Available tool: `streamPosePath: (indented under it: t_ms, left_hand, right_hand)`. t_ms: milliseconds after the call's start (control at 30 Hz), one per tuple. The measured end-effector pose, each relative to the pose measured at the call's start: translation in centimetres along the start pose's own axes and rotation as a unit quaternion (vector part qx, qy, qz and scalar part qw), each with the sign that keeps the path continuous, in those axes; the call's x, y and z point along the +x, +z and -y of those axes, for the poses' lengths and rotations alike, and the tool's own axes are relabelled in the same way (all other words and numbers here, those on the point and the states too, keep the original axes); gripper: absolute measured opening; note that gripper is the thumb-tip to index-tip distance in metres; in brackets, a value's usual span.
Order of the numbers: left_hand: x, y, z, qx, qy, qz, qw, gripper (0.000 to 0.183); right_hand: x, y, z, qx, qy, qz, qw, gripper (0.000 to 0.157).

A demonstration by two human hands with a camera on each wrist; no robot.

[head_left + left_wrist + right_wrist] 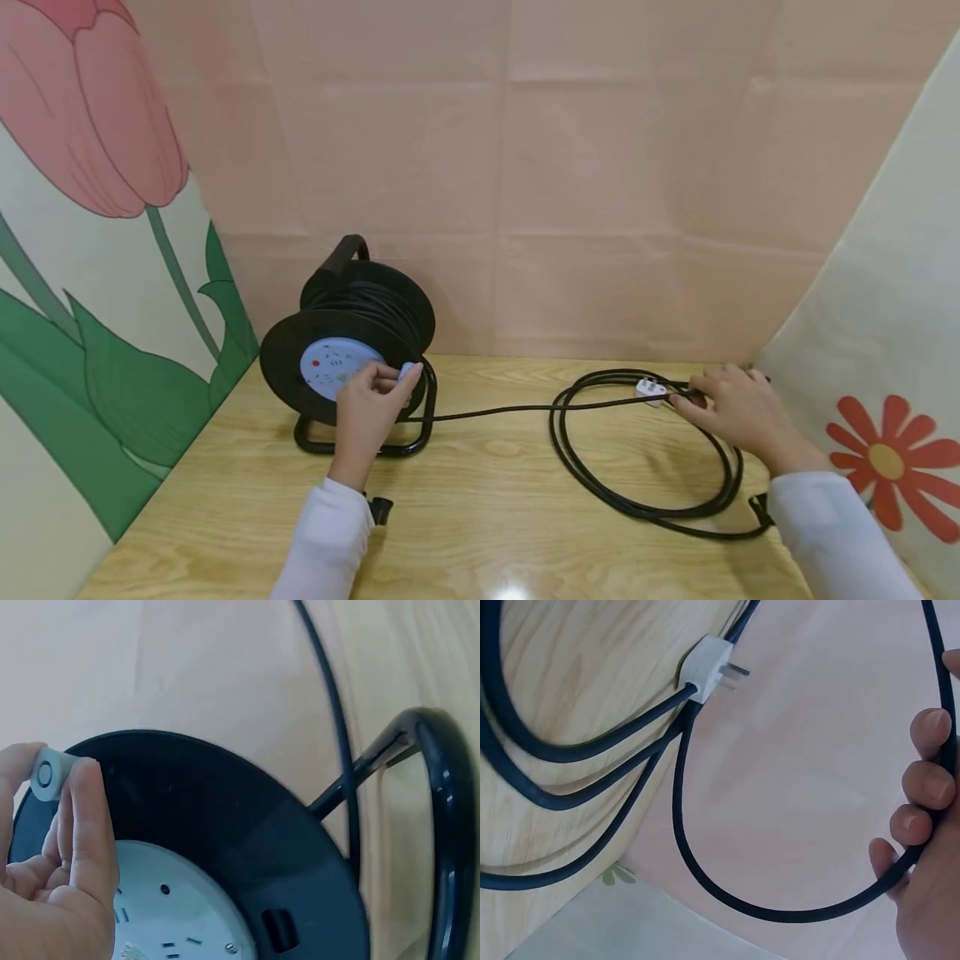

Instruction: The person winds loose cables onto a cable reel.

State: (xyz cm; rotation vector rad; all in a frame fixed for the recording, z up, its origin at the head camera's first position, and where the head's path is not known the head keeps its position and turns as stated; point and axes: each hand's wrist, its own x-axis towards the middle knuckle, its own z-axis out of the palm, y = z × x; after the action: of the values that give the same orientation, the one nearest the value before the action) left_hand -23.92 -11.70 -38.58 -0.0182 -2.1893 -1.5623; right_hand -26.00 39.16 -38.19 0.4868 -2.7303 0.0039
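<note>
A black cable reel (281, 367) with a pale blue socket panel (326, 362) stands on its tube frame at the left of the table. My left hand (371, 404) pinches the small blue crank knob (52, 774) on the reel's face between thumb and fingers. From the reel a black cable (487, 412) runs right to my right hand (738, 408), whose fingers curl round it. Loose loops of the cable lie on the table below that hand. A white plug (707, 669) with metal pins rests on the loops, just left of the right hand in the head view.
The wooden table (465, 508) meets a pink backdrop (495, 208) behind the reel. A tulip-print panel (112, 275) borders the left side, close to the reel. On the right stands a panel with a red flower (885, 462).
</note>
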Motion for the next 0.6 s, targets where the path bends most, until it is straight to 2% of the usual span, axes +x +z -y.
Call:
streamPosePath:
  t_ms: [67,233,467,600]
  left_hand:
    - [0.0,0.0,0.2,-0.002,-0.020,0.015,0.9997,0.051]
    - [-0.2,0.0,0.5,-0.004,-0.041,0.041,0.9983,0.049]
    - [-0.3,-0.3,1.0,0.009,-0.064,0.077,0.9949,0.042]
    - [-0.3,-0.6,1.6,0.019,-0.068,0.098,0.9927,0.044]
  right_hand:
    - [0.2,0.0,0.2,0.004,-0.006,-0.013,1.000,0.045]
    - [0.6,0.5,0.4,0.010,-0.005,-0.033,0.999,0.042]
    - [1.4,1.1,1.4,0.014,0.026,-0.052,0.998,0.035]
    - [2.0,1.3,2.6,0.022,0.044,-0.083,0.995,0.036]
